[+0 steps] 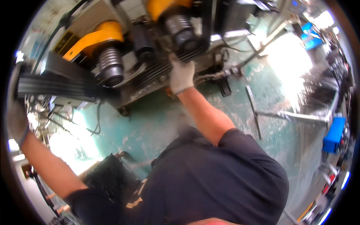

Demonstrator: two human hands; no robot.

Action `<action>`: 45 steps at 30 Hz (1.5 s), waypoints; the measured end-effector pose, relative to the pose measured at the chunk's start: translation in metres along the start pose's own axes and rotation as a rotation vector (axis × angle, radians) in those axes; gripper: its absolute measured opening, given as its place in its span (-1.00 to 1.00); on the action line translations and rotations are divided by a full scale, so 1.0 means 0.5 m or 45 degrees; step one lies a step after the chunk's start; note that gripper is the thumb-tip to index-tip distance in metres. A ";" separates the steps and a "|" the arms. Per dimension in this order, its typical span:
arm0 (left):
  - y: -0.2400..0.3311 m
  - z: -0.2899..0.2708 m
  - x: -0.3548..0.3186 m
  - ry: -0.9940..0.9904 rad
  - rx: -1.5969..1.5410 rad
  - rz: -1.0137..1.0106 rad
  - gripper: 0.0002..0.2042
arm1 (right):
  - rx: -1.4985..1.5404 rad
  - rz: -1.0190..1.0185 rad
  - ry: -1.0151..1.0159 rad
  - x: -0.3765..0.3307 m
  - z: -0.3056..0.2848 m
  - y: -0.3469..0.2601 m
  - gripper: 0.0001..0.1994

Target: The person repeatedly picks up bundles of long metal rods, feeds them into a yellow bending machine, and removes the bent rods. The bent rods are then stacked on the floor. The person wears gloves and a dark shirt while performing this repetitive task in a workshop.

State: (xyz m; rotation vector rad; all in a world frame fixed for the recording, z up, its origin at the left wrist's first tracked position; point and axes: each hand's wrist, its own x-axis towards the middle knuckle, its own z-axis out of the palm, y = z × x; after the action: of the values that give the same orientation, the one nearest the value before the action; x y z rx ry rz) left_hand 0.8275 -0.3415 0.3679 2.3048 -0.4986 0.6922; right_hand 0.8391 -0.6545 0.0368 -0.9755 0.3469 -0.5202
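Observation:
My right hand (182, 75), in a pale work glove, reaches over several long dark metal bars (152, 75) lying side by side along the front of a machine. One finger stretches forward and the thumb stands apart from it; the hand rests at the bars. At the far left my gloved left hand (18, 122) is by the outer end of a bundle of dark ribbed bars (56, 88). Shadow and blur hide its fingers. Whether both sets of bars are one bundle I cannot tell.
Ahead, the machine carries two yellow parts (107, 32) above ridged steel cylinders (111, 67), close to my hands. A metal frame (300, 115) stands on the green floor (232, 105) at right, with blue bins (333, 135) beyond. A black bristly mass (110, 178) is beside me at left.

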 end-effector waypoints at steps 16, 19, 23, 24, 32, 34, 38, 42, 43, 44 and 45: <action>0.115 0.517 -0.777 -0.147 -1.600 -1.176 -0.76 | -0.869 -0.583 1.077 -0.214 -1.073 -0.518 -0.67; 0.256 0.664 -0.892 -0.261 -2.102 -1.579 -0.71 | -0.851 -0.742 1.130 -0.209 -1.160 -0.702 -0.71; 0.407 0.846 -0.971 -0.616 -2.260 -1.906 -0.64 | -1.609 -0.810 1.311 -0.167 -1.345 -0.934 -0.70; 0.456 0.889 -0.972 -0.681 -2.224 -1.945 -0.65 | -1.639 -0.810 1.331 -0.144 -1.381 -0.984 -0.69; 0.748 1.088 -0.873 -0.823 -1.555 -1.524 -0.61 | -2.034 -0.451 1.473 0.194 -1.894 -1.239 -0.61; 0.740 1.070 -0.890 -0.730 -1.207 -1.427 -0.60 | -2.134 -0.151 1.560 0.331 -1.990 -1.246 -0.48; 0.702 0.956 -1.032 -0.738 -0.440 -1.149 -0.74 | -2.923 -0.214 1.317 0.400 -1.939 -1.344 -0.64; 0.617 0.860 -1.288 -1.118 0.223 -1.297 -0.75 | -3.539 -1.342 1.479 0.437 -2.120 -1.397 -0.73; 0.608 0.840 -1.353 -1.230 0.338 -1.355 -0.74 | -3.455 -1.454 1.420 0.453 -2.111 -1.356 -0.72; 0.644 0.796 -1.368 -1.242 0.150 -1.408 -0.74 | -3.180 -1.515 1.292 0.451 -2.078 -1.253 -0.71; 0.681 0.776 -1.385 -1.146 -0.013 -1.672 -0.75 | -2.885 -1.533 1.135 0.434 -2.019 -1.162 -0.71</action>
State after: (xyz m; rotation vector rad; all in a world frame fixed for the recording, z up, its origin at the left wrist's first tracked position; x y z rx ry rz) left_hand 0.2399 -0.7394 -0.1245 2.2010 0.6585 -0.9726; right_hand 0.3612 -1.7378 -0.0047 -3.2028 1.2609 -1.7795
